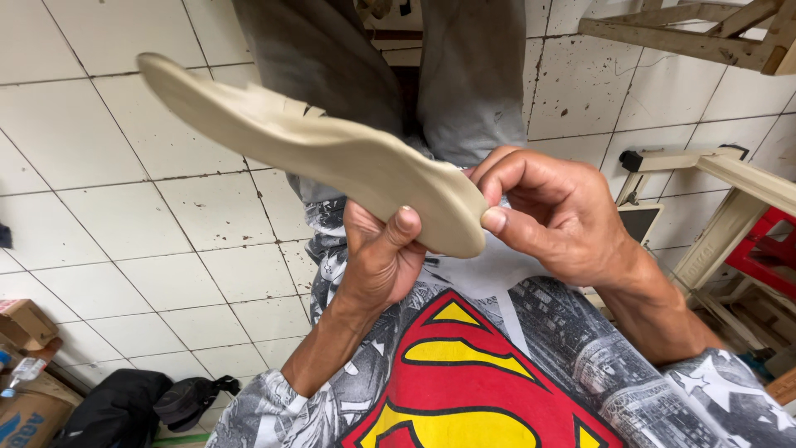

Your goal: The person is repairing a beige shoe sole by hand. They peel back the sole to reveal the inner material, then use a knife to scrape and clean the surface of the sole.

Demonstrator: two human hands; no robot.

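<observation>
A long beige shoe insole (315, 149) is held up in front of me, its toe end pointing to the upper left. My left hand (381, 261) grips it from below near the heel, thumb pressed on its surface. At the heel's edge, my right hand (555, 216) pinches the rim with thumb and curled fingers. My lap, in grey trousers and a printed shirt, lies beneath.
White tiled floor (124, 207) spreads to the left. Wooden frames (730, 174) and a red crate (767, 249) stand at the right. Cardboard boxes (25, 398) and a black bag (124, 411) sit at the lower left.
</observation>
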